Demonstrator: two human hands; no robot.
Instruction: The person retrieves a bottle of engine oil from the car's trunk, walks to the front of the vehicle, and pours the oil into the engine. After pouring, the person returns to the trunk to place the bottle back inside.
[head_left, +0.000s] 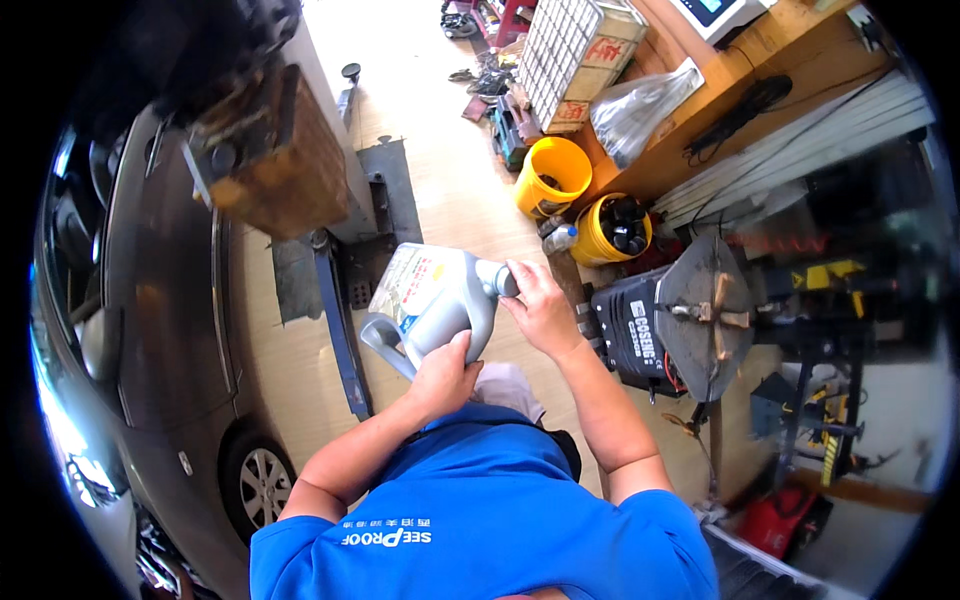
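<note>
A grey plastic oil jug (452, 310) with a pale printed label is held in front of my body, tilted so its neck points right. My left hand (446, 372) grips the lower side of the jug, with the thumb against its wall. At the neck, the fingers of my right hand (543, 305) are closed round the grey cap (505, 279). Whether the cap is loose or tight cannot be seen. The jug's moulded handle (384, 338) sticks out to the left, free of both hands.
A dark car (170, 300) stands at left beside a lift post with a blue-grey lift arm (338, 325). Right of me are two yellow buckets (553, 172), one full of black items, and a black machine (630, 330). A wooden bench (690, 110) runs at the far right.
</note>
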